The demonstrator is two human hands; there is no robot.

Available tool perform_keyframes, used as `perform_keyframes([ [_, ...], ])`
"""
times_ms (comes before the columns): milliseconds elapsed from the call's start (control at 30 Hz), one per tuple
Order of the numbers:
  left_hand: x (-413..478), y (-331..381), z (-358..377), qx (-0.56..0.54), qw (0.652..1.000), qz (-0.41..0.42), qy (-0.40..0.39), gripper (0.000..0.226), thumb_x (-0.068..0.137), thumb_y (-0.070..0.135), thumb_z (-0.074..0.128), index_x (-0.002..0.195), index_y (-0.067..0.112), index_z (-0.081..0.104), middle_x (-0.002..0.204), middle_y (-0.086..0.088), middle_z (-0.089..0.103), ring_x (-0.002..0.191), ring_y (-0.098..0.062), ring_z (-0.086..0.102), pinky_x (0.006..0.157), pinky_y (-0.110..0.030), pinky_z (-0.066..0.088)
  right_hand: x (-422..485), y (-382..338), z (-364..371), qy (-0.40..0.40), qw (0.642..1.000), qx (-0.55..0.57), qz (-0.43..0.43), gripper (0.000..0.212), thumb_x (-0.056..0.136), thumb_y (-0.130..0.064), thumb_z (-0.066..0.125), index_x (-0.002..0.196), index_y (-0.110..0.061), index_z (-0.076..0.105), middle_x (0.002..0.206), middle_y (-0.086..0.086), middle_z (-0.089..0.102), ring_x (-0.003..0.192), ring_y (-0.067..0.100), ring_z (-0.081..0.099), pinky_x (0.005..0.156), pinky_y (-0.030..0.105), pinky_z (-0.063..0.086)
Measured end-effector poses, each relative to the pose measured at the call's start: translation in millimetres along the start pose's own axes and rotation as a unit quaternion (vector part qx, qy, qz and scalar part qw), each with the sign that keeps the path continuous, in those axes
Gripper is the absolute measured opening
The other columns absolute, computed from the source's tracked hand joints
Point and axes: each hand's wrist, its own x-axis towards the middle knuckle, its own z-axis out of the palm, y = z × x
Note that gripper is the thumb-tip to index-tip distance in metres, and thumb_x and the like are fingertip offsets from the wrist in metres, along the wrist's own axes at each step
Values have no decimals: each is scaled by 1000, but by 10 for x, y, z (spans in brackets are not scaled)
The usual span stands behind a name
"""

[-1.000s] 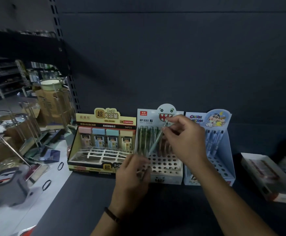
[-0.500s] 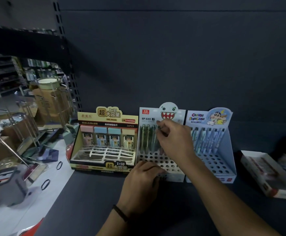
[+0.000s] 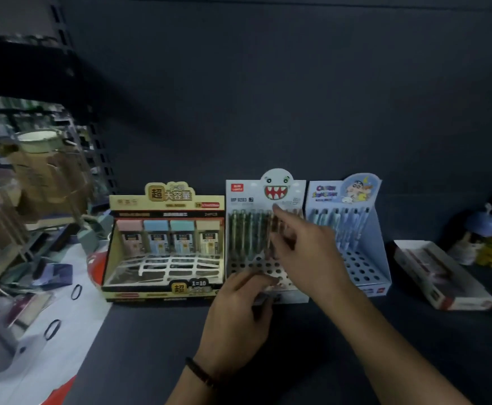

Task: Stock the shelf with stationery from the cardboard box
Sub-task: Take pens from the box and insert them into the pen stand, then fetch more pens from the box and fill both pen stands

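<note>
**Hands Work the Pen Display**

On the dark shelf [image 3: 151, 346] stands a monster-face display [image 3: 240, 197]. The right hand [image 3: 306, 252] reaches among its racked pens [image 3: 244, 232], fingers loose; blur hides any pinch. The left hand [image 3: 239, 311] curls round loose pens [image 3: 263, 300] at the display's front edge.

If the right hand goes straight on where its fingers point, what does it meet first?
Probably the right hand meets the pens in the back row of the monster-face display box; depth is unclear.
</note>
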Motion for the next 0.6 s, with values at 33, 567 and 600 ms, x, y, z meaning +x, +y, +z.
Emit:
perform_keyframes([
  [33, 3, 17, -7, -8, 1000, 0, 0, 26, 93, 13, 71, 112, 30, 68, 116, 17, 62, 111, -8, 58, 91, -25, 53, -112, 20, -91, 16, 1000, -4, 8, 42, 103, -30, 66, 145, -34, 62, 83, -12, 74, 74, 3, 69, 80, 29, 61],
  [567, -565, 2738, 1471, 5, 914, 227, -337, 7, 99, 49, 56, 104, 45, 54, 97, 22, 55, 83, -4, 59, 71, -31, 56, -3499, 1644, -2245, 74, 950, -84, 291, 7, 96, -40, 71, 98, -34, 75, 87, -23, 73, 85, -6, 67, 76, 20, 53],
  [600, -685, 3008, 1706, 6, 899, 244, -364, 8, 99, 50, 55, 104, 44, 54, 97, 22, 56, 84, -4, 59, 72, -31, 57, -3857, 1799, -2432, 64, 937, -91, 332, 10, 96, -42, 70, 100, -34, 75, 87, -24, 72, 85, -6, 65, 77, 19, 52],
])
